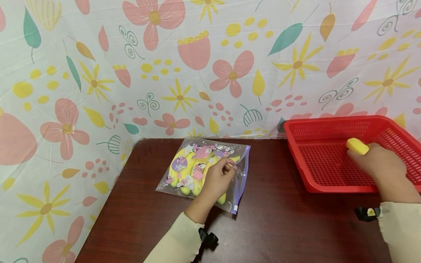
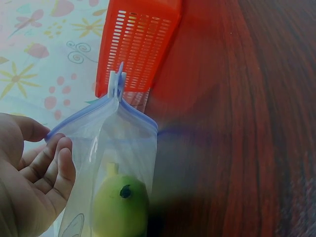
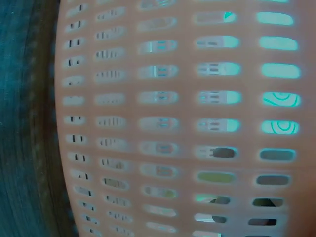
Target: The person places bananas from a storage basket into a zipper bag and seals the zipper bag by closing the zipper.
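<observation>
A clear zip bag [image 1: 164, 187] with pink cartoon prints lies on the table, several yellow bananas [image 1: 173, 178] inside it. My left hand [image 1: 215, 179] reaches over the bag and pinches its purple-edged mouth between thumb and fingertip. In the left wrist view the mouth is parted near this hand [image 2: 37, 177], and a banana's green end [image 2: 121, 202] with a dark tip shows through the plastic. My right hand [image 1: 381, 164] is inside the red basket [image 1: 304, 182], gripping a yellow banana [image 1: 357, 146] of which only one blunt end shows.
The dark wooden table [image 1: 263, 226] runs back to a wall covered in floral cloth [image 1: 197, 80]. A white slider [image 1: 235, 208] sits at the near end of the bag's zip. In the right wrist view the basket's slotted wall [image 3: 185, 108] fills the frame and hides the hand.
</observation>
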Motion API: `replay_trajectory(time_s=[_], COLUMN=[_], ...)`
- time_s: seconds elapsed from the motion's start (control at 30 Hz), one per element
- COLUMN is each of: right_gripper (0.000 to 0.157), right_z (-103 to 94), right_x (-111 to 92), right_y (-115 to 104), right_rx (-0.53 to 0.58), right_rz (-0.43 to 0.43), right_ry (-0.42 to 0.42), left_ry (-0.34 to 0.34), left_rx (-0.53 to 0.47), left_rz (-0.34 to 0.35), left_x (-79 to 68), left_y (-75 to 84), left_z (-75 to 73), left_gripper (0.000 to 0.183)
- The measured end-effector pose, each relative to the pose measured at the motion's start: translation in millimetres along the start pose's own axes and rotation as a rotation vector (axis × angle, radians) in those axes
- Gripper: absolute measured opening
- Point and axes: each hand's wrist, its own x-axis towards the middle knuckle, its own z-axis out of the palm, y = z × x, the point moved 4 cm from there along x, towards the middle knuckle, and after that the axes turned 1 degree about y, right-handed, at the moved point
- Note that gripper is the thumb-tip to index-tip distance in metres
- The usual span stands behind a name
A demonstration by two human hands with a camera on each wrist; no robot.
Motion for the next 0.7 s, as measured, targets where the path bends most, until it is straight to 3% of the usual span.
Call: replay_trajectory(time_s=[0.3,0.7], right_gripper=[0.076,0.084], right_z=[-6.3,-7.2], right_x=[-6,-20], right_y=[-8,-26], right_rx=[0.0,0.017], right_rz=[-0.015,-0.052], right_ry=[0.045,0.106], left_ry=[-0.006,-0.005], left_rx=[0.0,0.009], left_rz=[0.002,0.007], left_x=[0.2,-0.1], left_y=[1.1,0.2], left_z=[0.0,0.7], left_gripper=[0.02,0.014])
